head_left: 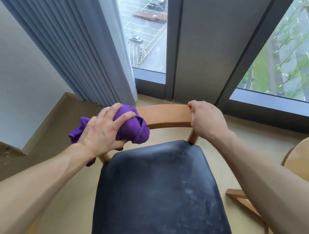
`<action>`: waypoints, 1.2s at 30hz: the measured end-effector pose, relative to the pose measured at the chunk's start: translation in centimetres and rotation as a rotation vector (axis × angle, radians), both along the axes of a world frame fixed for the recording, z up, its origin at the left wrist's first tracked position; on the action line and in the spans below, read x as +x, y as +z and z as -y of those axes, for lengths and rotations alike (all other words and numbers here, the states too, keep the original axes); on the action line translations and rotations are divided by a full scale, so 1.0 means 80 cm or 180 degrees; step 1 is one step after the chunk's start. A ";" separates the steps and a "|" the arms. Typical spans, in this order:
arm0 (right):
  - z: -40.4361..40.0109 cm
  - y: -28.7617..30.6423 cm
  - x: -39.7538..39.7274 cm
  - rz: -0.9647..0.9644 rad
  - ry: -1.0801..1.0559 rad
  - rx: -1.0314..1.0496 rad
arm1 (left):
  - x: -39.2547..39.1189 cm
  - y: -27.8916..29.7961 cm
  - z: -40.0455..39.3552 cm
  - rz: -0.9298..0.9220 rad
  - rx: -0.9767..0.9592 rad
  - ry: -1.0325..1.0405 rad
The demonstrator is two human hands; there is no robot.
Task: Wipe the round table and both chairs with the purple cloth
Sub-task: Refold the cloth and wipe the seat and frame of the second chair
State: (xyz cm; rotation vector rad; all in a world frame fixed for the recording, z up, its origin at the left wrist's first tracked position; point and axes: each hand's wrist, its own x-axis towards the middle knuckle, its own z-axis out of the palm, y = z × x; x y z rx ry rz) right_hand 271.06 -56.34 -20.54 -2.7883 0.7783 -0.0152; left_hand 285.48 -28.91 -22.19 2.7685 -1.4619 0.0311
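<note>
Window-side chair [159, 192] — left hand [102, 129] grips purple cloth [134, 128], right hand [206, 119] grips its backrest [165, 116].

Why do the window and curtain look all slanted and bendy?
In the head view, the wide-angle lens leans the window frame and curtain outward; daylight comes through the glass; the left hand gripping the purple cloth looks slightly soft, maybe from motion.

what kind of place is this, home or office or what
Probably a hotel room or flat high up in a building: a wooden chair by a tall window with a grey curtain, looking down on a car park.
</note>
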 end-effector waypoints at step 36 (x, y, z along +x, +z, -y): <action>-0.450 0.039 0.038 0.0404 0.0588 0.2029 | -0.082 0.063 -0.258 -0.1213 -0.0110 0.1510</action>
